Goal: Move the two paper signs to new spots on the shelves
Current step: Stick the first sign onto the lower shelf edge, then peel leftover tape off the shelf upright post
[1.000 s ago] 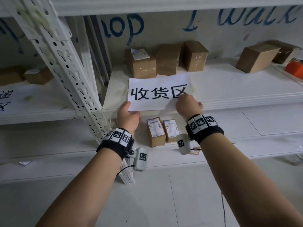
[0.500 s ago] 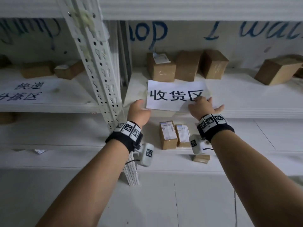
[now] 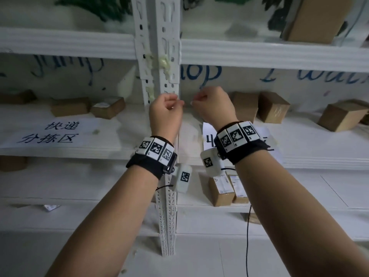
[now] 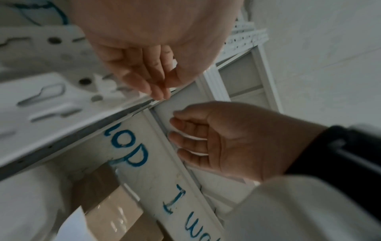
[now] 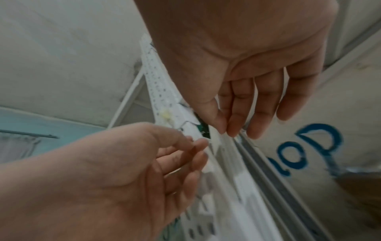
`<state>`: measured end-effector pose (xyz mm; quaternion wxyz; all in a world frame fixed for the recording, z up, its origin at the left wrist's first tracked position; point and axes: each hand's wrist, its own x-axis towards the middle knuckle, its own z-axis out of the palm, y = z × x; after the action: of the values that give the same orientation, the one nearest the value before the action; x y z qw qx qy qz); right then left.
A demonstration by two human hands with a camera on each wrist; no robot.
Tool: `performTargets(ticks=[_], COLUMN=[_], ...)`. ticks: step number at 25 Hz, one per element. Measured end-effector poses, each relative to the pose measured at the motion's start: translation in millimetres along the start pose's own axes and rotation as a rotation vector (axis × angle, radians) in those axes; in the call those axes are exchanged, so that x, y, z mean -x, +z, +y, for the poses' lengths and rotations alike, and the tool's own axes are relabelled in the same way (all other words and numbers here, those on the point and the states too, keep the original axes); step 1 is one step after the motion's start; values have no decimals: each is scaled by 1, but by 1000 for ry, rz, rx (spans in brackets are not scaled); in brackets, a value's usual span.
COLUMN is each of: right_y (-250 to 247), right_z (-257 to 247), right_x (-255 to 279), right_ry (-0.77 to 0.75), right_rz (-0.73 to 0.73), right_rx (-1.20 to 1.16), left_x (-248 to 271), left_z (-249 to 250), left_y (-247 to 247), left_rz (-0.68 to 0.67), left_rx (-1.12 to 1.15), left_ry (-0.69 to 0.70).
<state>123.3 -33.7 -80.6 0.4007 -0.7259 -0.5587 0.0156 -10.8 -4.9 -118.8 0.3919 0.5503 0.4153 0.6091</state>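
The right wristband (image 3: 237,142) hides most of the right paper sign (image 3: 207,134), leaving its writing unreadable.

left sign (image 3: 50,132): white sheet, black characters, flat on shelf, well left of both hands
right sign (image 3: 208,136): flat, largely hidden under right wrist

One paper sign (image 3: 54,134) lies left of the upright post (image 3: 159,80), the other sign (image 3: 208,136) right.

Both hands off the sign (image 3: 207,136), left hand (image 3: 165,112) and right hand (image 3: 212,105) raised beside the upright (image 3: 157,56)
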Motion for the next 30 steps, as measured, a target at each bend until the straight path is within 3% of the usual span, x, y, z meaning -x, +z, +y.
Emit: performTargets(ticks=[6, 12, 17, 21, 24, 30], right_y=[10, 27, 52, 45, 39, 44], right_z=[-86, -91, -79, -80, -82, -71], right_x=[-10, -15, -8, -9, -6, -11], right_ry=[-263, -389, -423, -424, -372, -447], right_rz=[345, 509, 569, 510, 459, 466], right_rx=[-213, -88, -157, -154, -278, -221], left_x=[-41, -65, -74, -78, -81, -75], left_z=[29, 41, 38, 37, 38, 39], left_y=[-41, -44, -38, -42, -45, -44], left_rz=[86, 0, 0, -9, -4, 36], left_rx=[84, -38, -13, -10, 2, -41], left_ry=[288, 612, 637, 628, 620, 654])
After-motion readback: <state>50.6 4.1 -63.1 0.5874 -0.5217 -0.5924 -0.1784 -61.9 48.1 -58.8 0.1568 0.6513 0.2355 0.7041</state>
